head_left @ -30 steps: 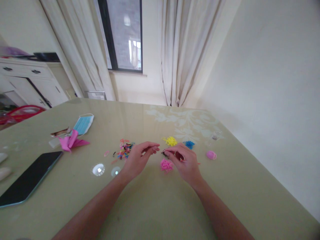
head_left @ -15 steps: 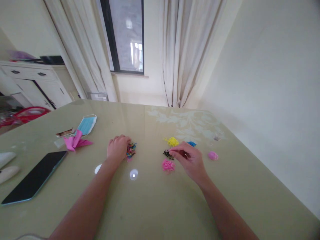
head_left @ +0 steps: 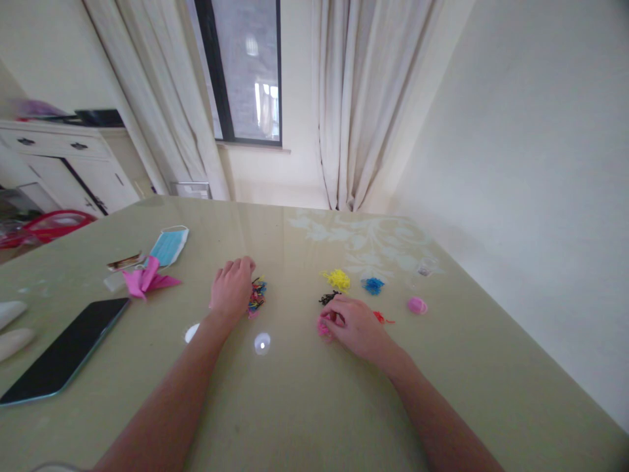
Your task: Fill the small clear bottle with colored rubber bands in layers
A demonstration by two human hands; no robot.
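On the table lies a pile of mixed-colour small rubber bands. My left hand rests against its left side, fingers curled, the tips hidden from me. My right hand is over a pile of pink rubber bands, thumb and index finger pinched together at it; whatever is between them is hidden. Just beyond these fingers is a black pile, with a yellow pile farther back. A blue pile sits to the right, and red bands show partly behind my right hand.
A pink round object and a small clear piece lie on the right. Toward the left are a phone, a pink folded-paper shape, a blue face mask and white objects. A white disc is by my left forearm.
My right hand has moved from the black pile toward me to the pink pile, uncovering the blue and red bands. A pinkish band showed in its pinch earlier. My left hand has shifted slightly.
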